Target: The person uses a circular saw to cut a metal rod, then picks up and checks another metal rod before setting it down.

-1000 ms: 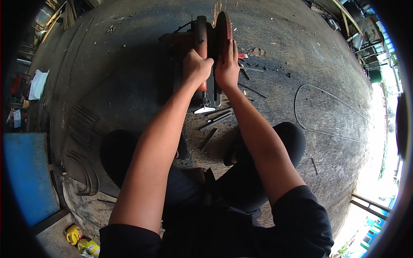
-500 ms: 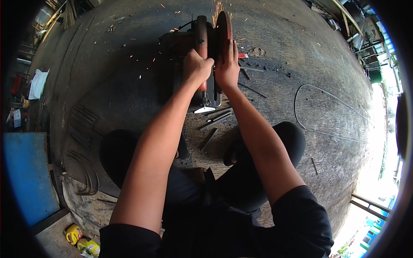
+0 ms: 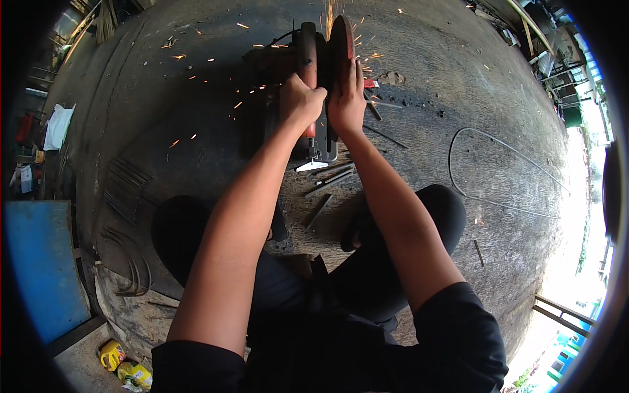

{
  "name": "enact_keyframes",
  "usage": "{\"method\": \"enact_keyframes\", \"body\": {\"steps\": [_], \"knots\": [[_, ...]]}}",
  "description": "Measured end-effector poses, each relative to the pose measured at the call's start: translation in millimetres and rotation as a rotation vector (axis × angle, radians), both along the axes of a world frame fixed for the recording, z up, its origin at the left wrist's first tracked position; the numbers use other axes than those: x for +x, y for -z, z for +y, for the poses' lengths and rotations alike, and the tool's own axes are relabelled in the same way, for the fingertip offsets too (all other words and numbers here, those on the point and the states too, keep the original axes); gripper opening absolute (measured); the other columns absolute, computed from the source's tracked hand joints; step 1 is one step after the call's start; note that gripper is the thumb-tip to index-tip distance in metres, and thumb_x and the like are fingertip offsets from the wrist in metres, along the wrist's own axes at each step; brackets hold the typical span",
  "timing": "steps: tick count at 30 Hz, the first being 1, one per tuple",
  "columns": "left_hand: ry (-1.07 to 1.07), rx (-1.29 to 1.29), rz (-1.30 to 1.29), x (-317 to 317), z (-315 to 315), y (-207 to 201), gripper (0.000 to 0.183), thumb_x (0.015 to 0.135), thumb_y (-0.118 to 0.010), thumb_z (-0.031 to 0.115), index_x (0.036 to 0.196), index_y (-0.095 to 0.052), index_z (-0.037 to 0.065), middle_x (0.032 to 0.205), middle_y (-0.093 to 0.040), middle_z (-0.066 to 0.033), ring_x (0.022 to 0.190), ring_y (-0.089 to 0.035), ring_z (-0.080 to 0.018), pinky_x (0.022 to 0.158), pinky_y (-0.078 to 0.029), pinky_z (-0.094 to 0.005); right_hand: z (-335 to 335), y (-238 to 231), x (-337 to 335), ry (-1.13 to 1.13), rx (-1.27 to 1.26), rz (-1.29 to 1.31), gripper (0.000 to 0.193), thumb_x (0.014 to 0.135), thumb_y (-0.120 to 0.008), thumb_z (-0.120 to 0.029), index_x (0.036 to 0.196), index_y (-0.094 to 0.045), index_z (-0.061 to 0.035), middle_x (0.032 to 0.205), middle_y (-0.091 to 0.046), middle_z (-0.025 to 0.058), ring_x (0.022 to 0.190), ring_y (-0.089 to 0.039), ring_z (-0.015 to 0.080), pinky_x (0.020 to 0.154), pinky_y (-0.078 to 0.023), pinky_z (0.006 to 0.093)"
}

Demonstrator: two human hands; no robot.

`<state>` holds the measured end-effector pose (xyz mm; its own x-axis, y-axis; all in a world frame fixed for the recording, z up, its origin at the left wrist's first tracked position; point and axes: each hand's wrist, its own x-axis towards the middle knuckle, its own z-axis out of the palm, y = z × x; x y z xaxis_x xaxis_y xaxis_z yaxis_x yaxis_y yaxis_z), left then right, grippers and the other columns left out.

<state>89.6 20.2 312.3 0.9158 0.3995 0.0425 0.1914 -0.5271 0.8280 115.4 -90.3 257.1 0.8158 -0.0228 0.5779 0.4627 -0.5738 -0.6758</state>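
A chop saw (image 3: 306, 56) stands on the floor in front of me, with an orange-red handle and a dark base. My left hand (image 3: 301, 105) is closed round the handle. Beside it, my right hand (image 3: 346, 105) lies with straight fingers along the side of the round reddish guard or disc (image 3: 342, 42); which of the two it is I cannot tell. Orange sparks (image 3: 329, 19) spray from the far side of the saw and scatter left and right. The cutting point is hidden behind the saw and my hands.
Short metal bars (image 3: 334, 180) lie between my feet and the saw. A long bent rod (image 3: 458, 190) curves over the floor on the right. Thin rods (image 3: 124, 187) lie at the left, near a blue panel (image 3: 46, 262). Yellow packages (image 3: 113, 355) are at lower left.
The sparks have spread wider, with more of them to the left and right of the saw. Both hands and the saw stay in nearly the same place.
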Motion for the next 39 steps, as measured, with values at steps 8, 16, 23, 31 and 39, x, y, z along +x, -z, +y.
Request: {"method": "enact_keyframes", "body": {"steps": [8, 16, 23, 31, 39], "knots": [[0.006, -0.057, 0.011, -2.0, -0.4, -2.3, 0.045, 0.065, -0.066, 0.019, 0.094, -0.056, -0.014, 0.092, -0.062, -0.0340, 0.093, -0.063, -0.0431, 0.082, -0.050, -0.0432, -0.2, 1.6, 1.3, 0.003, 0.000, -0.013, 0.063, 0.085, -0.053, -0.009, 0.143, -0.029, -0.0075, 0.142, -0.035, 0.0241, 0.115, -0.049, 0.0461, 0.090, -0.048, 0.0467], [0.008, -0.055, 0.014, -1.2, -0.3, -1.5, 0.043, 0.065, -0.064, 0.018, 0.093, -0.055, -0.014, 0.090, -0.061, -0.0343, 0.093, -0.062, -0.0440, 0.082, -0.050, -0.0434, 0.0, 0.2, -0.6, -0.009, 0.008, 0.008, 0.062, 0.086, -0.049, -0.005, 0.144, -0.028, -0.0056, 0.138, -0.036, 0.0298, 0.118, -0.046, 0.0479, 0.093, -0.045, 0.0459], [0.006, -0.047, 0.029, -2.3, -0.7, -3.9, 0.043, 0.066, -0.064, 0.017, 0.093, -0.054, -0.014, 0.090, -0.061, -0.0341, 0.091, -0.063, -0.0437, 0.081, -0.050, -0.0427, 1.1, -0.1, -0.3, -0.016, 0.009, -0.031, 0.061, 0.087, -0.049, -0.005, 0.144, -0.028, -0.0054, 0.139, -0.035, 0.0298, 0.119, -0.045, 0.0477, 0.093, -0.045, 0.0458], [0.008, -0.053, -0.001, -2.9, -1.0, -3.5, 0.042, 0.066, -0.064, 0.017, 0.093, -0.054, -0.013, 0.090, -0.061, -0.0340, 0.091, -0.062, -0.0441, 0.081, -0.050, -0.0434, 1.1, 0.4, -0.1, 0.001, -0.006, -0.028, 0.061, 0.087, -0.050, -0.005, 0.144, -0.027, -0.0066, 0.140, -0.035, 0.0283, 0.119, -0.045, 0.0470, 0.093, -0.046, 0.0457], [-0.011, -0.007, 0.051, -2.1, -0.4, -0.2, 0.047, 0.065, -0.065, 0.022, 0.098, -0.057, -0.010, 0.091, -0.064, -0.0288, 0.090, -0.065, -0.0390, 0.080, -0.050, -0.0408, 1.0, 0.3, -1.5, -0.006, 0.007, 0.007, 0.062, 0.087, -0.050, -0.006, 0.144, -0.027, -0.0075, 0.140, -0.035, 0.0275, 0.118, -0.046, 0.0470, 0.092, -0.046, 0.0460]]}}
